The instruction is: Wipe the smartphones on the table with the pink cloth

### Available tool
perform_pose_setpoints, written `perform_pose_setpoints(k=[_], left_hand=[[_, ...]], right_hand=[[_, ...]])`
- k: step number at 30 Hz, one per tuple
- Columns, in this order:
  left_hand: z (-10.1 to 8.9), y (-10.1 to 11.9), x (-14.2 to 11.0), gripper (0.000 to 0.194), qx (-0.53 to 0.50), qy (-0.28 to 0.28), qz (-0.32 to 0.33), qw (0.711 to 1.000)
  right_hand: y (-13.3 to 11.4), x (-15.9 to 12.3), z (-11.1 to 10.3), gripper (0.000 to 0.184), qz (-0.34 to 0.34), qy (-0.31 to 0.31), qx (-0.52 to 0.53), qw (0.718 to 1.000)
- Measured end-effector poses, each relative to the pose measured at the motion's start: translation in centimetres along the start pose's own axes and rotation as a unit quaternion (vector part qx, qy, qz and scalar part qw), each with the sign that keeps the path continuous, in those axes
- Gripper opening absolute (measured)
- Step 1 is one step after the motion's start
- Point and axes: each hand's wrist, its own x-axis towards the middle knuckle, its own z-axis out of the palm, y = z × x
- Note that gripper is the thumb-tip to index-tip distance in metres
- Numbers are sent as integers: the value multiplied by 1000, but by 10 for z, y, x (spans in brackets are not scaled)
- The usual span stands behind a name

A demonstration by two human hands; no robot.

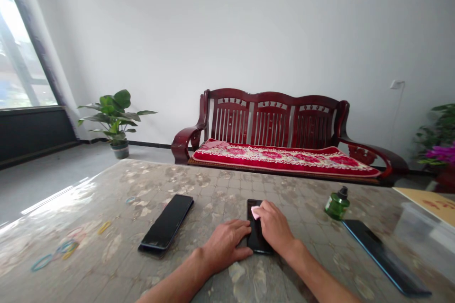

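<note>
A black smartphone (256, 236) lies flat on the table in front of me, screen up. My left hand (228, 242) rests at its left edge, fingers and thumb against the side, holding it in place. Pinched in the fingers of my right hand (275, 228) is a small pink cloth (255, 212), pressed on the upper part of the screen. To the left lies a second dark smartphone (168, 222), slightly angled. A third phone (386, 256) with a blue edge lies at the right, near a green pump bottle (337, 206).
Several coloured rubber bands (66, 247) lie on the patterned tablecloth (220, 184) at the left. A clear plastic box (419, 232) with a yellowish sheet (430, 203) stands at the right edge. Beyond the table are a red wooden bench (272, 118) and a potted plant (120, 149).
</note>
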Motion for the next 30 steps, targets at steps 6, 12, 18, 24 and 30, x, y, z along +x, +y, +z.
perform_pose_setpoints(k=[6,12,18,24,30], left_hand=[[-1,1,1,41,-6,-8,4,1000],[2,-2,1,45,6,-6,-3,1000],[1,-2,0,42,0,-4,-3,1000],[-2,0,0,38,-6,-8,0,1000],[-5,2,0,37,-10,-12,-7,1000]], right_hand=[[0,-12,0,31,-46,-1,23,999],[6,7,-5,27,11,-14,-8,1000],[-3,-15,-11,30,-19,-47,2,999],[-5,-9,-12,28,-23,-52,-8,998],[-5,20,-11,26,0,-69,-20,997]])
